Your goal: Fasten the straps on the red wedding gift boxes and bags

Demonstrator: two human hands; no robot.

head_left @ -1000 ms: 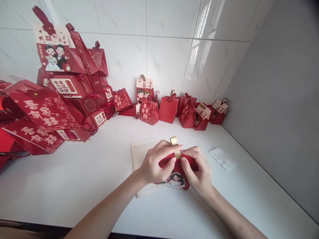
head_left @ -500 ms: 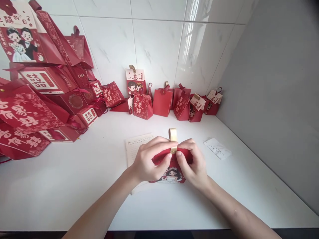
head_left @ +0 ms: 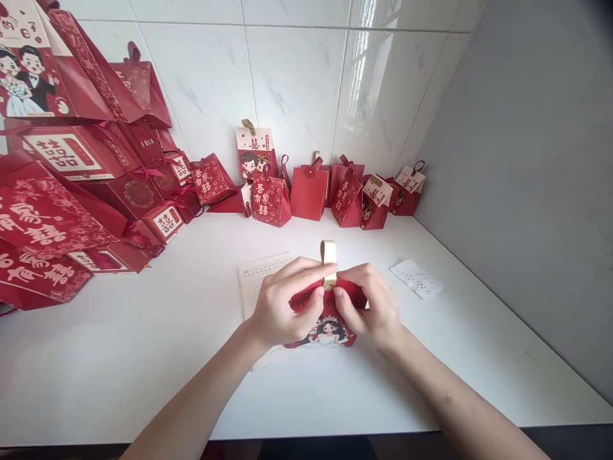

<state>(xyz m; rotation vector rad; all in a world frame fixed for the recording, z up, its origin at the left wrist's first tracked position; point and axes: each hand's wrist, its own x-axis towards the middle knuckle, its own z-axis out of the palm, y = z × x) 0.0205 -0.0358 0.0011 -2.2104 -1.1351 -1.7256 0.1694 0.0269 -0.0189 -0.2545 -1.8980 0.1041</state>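
Between my hands stands a red wedding candy box [head_left: 330, 333] printed with a cartoon couple. A gold strap loop [head_left: 328, 252] rises from its top edge, fixed by a small stud. My left hand [head_left: 292, 300] grips the box's top from the left, thumb in front and fingers behind, with the index finger lying across the strap. From the right, my right hand [head_left: 371, 300] pinches the top edge near the strap's foot. Much of the box's upper front is hidden by my fingers. Partly under the box and my left hand lies a lined notepad [head_left: 249, 294] with handwriting.
Stacked red wedding boxes [head_left: 71, 153] fill the left side. Several small red gift boxes [head_left: 310, 195] stand along the tiled wall [head_left: 292, 76]. A creased paper slip [head_left: 416, 279] lies at right on the white table [head_left: 167, 332]. A grey panel [head_left: 527, 191] borders the right edge.
The whole view has shifted slightly. Both hands keep their hold at the top of the candy box, with the right hand's fingers moving a little at the edge.
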